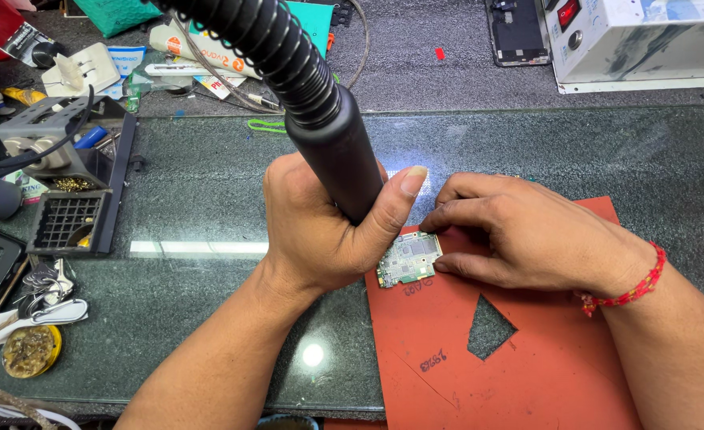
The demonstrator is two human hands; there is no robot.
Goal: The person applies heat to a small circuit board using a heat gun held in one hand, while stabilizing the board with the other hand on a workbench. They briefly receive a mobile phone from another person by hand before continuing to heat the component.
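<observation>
My left hand (320, 227) grips the black handle of a hot air tool (332, 151), whose ribbed hose runs up out of the top of the view. The tool's tip is hidden behind my fist, just above a small green circuit board (409, 259). That board lies on a red-orange heat mat (463, 366) with a triangular hole cut in it. My right hand (527, 235) rests on the mat with its fingertips pressed at the board's right edge, holding it still. A red bead bracelet circles my right wrist.
The mat sits on a dark glass-topped bench (201, 199). At the left stand a soldering stand with a grid tray (69, 215), a tin of brass wool (29, 350) and small tools. A white machine (647, 40) and a phone frame (518, 32) sit at the back right.
</observation>
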